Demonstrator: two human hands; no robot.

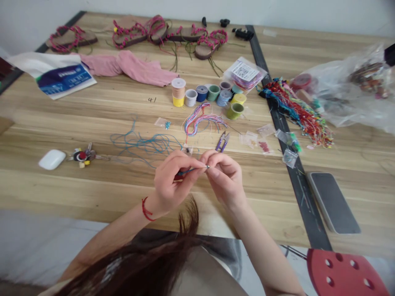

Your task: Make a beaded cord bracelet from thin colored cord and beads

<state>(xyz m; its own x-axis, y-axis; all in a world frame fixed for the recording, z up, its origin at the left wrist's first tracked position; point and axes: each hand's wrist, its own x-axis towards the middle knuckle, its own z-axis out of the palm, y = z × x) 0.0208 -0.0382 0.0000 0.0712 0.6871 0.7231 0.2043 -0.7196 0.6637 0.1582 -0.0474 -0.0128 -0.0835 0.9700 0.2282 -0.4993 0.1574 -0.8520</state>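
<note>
My left hand is closed in a pinch on a thin blue cord, near the table's front edge. Fingertip to fingertip with it, my right hand pinches a tiny shiny bead at the cord's end. Loose blue cord lies in tangled loops on the table beyond my left hand. Just past my right hand are small purple snips. A bundle of pink, white and blue threads lies beyond both hands, and a small bag with dark beads is close to my fingers.
Thread spools stand mid-table. Braided sandals and a pink cloth lie farther back. At left are a white case and keys. On the right are colourful cords, a plastic bag and a phone.
</note>
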